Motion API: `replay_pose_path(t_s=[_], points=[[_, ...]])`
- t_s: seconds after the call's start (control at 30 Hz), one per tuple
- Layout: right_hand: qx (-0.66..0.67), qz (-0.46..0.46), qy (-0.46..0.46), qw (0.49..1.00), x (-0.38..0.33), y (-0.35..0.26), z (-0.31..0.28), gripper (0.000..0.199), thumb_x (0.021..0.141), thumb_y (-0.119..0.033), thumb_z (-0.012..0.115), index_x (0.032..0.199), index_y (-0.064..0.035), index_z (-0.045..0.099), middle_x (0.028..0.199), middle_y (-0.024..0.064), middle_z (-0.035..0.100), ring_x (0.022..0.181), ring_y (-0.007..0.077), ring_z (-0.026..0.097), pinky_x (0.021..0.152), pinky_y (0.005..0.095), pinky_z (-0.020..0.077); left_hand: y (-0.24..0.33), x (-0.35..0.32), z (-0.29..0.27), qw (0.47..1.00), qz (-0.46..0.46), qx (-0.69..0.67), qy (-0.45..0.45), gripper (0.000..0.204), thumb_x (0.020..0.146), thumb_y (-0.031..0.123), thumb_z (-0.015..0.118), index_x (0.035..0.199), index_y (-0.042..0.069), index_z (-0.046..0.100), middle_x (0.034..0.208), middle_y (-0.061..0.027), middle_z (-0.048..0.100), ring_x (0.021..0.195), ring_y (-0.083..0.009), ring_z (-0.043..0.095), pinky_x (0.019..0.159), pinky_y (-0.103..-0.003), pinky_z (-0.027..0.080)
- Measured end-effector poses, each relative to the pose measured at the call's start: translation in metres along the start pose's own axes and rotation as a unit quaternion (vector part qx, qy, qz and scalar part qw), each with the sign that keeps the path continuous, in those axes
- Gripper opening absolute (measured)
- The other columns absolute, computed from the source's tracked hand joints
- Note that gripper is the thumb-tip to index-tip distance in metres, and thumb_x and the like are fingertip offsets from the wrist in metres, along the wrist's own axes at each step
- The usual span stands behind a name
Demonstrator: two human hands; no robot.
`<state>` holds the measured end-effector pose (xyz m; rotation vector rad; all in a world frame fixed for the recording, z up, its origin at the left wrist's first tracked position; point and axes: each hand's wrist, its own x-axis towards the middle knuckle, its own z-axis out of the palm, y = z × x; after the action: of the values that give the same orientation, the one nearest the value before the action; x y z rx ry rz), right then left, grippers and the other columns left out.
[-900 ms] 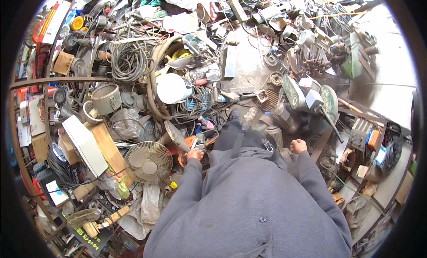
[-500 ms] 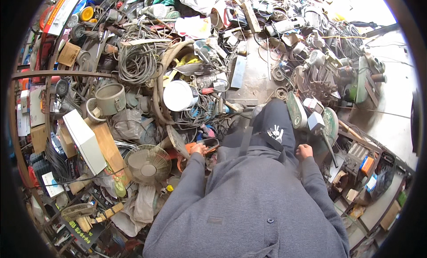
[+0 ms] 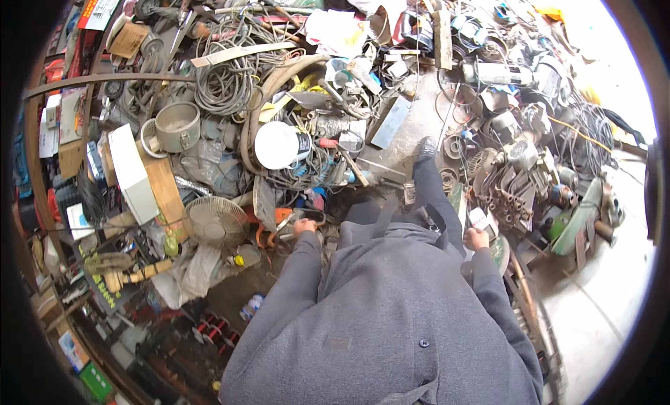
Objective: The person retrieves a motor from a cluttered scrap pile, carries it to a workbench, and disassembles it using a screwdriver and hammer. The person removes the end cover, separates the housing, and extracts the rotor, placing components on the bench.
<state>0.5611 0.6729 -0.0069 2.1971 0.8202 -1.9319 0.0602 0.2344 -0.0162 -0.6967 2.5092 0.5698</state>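
Note:
I stand in a heap of scrap, and my grey coat [image 3: 391, 321] fills the lower middle of the view. My left hand [image 3: 303, 228] reaches down to the pile's edge, at a dark curved metal piece [image 3: 309, 214] beside an orange tool [image 3: 269, 232]. Its fingers are curled, and their grip is too small to make out. My right hand [image 3: 477, 239] is a closed fist at my side, just below a white tag [image 3: 479, 217] on a green disc-shaped machine [image 3: 500, 251]. My dark trouser leg [image 3: 427, 192] steps forward onto bare floor.
Left of me stand a small round fan [image 3: 217, 221], a white box [image 3: 130, 173], a metal pot [image 3: 177, 126], a white bucket [image 3: 277, 145] and cable coils [image 3: 227, 84]. Motors and metal parts [image 3: 516, 175] pile up on the right. Pale floor [image 3: 607, 279] lies at far right.
The view has swung down and left. My leg has stepped forward into the pile. Both hands stay low at my sides, the left still by the orange tool.

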Motion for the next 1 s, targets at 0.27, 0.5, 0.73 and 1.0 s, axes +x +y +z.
replay_pose_path(t_s=[0.27,0.5,0.73,1.0], points=[[0.032,0.015,0.0,0.999,0.042,-0.141,-0.085,0.008,0.091,-0.008,0.06,0.096,-0.002,0.061,0.067,0.0069,0.058,0.046,0.0152,0.053,0.039,0.0286,0.0416,0.068,-0.11,0.036,0.998,0.023,-0.05,0.011,0.026,0.064,-0.001,0.078,0.086,0.005,0.064,0.087,-0.0076,0.069,0.078,-0.0228,0.064,0.074,-0.037,0.053],[-0.131,-0.013,-0.051,0.99,0.081,-0.225,-0.074,0.014,0.097,-0.018,0.062,0.096,-0.0036,0.063,0.073,0.0076,0.064,0.051,0.0173,0.06,0.041,0.0309,0.0459,0.035,-0.152,0.048,0.989,-0.112,-0.097,0.007,0.03,0.065,0.005,0.082,0.092,0.003,0.071,0.093,-0.0122,0.074,0.084,-0.0271,0.069,0.083,-0.041,0.056],[-0.123,-0.04,-0.12,0.984,0.084,-0.279,-0.036,0.007,0.097,-0.01,0.06,0.094,-0.0038,0.057,0.068,0.0032,0.053,0.049,0.0125,0.048,0.04,0.0285,0.0369,0.018,-0.18,0.075,0.98,-0.157,-0.118,-0.014,0.028,0.062,-0.001,0.078,0.089,0.003,0.071,0.091,-0.0116,0.074,0.084,-0.0245,0.069,0.08,-0.04,0.057],[-0.197,-0.02,-0.031,0.98,0.066,-0.312,-0.047,0.01,0.097,-0.009,0.058,0.101,0.0013,0.059,0.07,0.0061,0.056,0.051,0.0165,0.054,0.041,0.0308,0.042,0.058,-0.155,0.112,0.957,-0.145,-0.244,-0.065,0.022,0.063,-0.003,0.069,0.083,0.004,0.066,0.078,-0.0073,0.069,0.064,-0.0169,0.061,0.057,-0.035,0.05]])
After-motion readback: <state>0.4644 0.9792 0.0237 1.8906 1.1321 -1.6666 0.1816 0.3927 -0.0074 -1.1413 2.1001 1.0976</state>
